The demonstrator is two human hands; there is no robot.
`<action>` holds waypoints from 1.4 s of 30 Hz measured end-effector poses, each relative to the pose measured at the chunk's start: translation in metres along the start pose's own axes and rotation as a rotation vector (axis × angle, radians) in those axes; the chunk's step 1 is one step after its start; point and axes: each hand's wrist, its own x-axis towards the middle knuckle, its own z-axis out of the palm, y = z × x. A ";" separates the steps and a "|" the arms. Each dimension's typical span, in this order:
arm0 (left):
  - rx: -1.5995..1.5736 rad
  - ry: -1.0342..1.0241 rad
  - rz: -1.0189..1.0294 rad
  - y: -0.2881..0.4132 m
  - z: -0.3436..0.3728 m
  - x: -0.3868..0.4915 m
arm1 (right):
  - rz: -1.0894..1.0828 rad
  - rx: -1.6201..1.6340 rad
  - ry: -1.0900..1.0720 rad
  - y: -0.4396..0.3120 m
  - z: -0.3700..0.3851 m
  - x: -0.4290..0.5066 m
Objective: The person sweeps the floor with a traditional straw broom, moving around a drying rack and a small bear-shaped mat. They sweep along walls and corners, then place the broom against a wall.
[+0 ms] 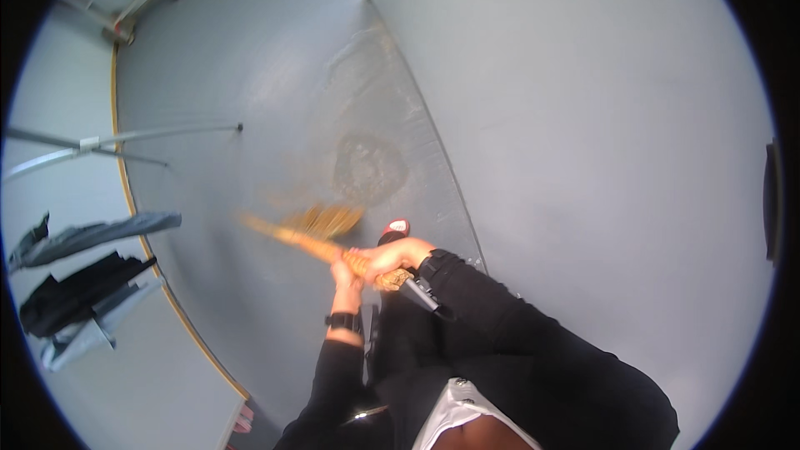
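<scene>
Both my hands grip the bound straw handle of a broom (312,244), which slants down and away to the left. My left hand (345,274) is wrapped around the handle, a dark watch on its wrist. Close beside it, nearer the handle's thick end, my right hand (384,257) holds on. Fanned yellow-brown broom bristles (328,220) show beyond my hands, blurred and low over the grey floor (281,156). A short grey rod (422,295) sits by the thick end; whether it belongs to the broom I cannot tell.
A ring-shaped stain (370,167) marks the floor ahead of my red-toed shoe (396,225). A pale wall (581,137) rises on the right. At left are a metal rack leg (181,131) and hanging clothes (87,294). Wheeled stand feet (125,31) stand at upper left.
</scene>
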 end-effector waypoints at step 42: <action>2.319 -0.655 -1.166 -0.372 -0.518 -0.371 | 0.208 1.442 1.747 0.444 0.855 -0.001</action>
